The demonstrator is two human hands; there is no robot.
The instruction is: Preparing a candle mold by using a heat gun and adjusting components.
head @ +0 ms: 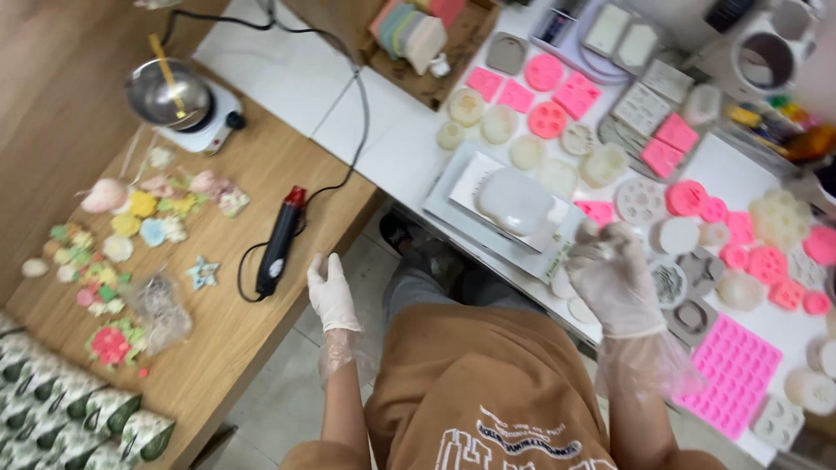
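My left hand [332, 291], in a thin clear glove, hovers with fingers apart by the wooden table's [235, 348] edge, close to a black heat gun [279, 245] with a red tip. My right hand [615, 277], also gloved, hangs open over the near edge of the white table [401, 148], next to a white mould on a tray [514, 202]. Neither hand holds anything. Pink moulds [736, 370] and clear silicone moulds [604, 163] cover the white table.
A small electric hotplate with a metal pot [171, 93] stands at the wooden table's far end. Pastel flower-shaped castings [148, 213] and a plastic bag [161, 309] lie on the wood. A cardboard box [435, 52] sits at the back. Leaf-patterned fabric [61, 400] borders the left.
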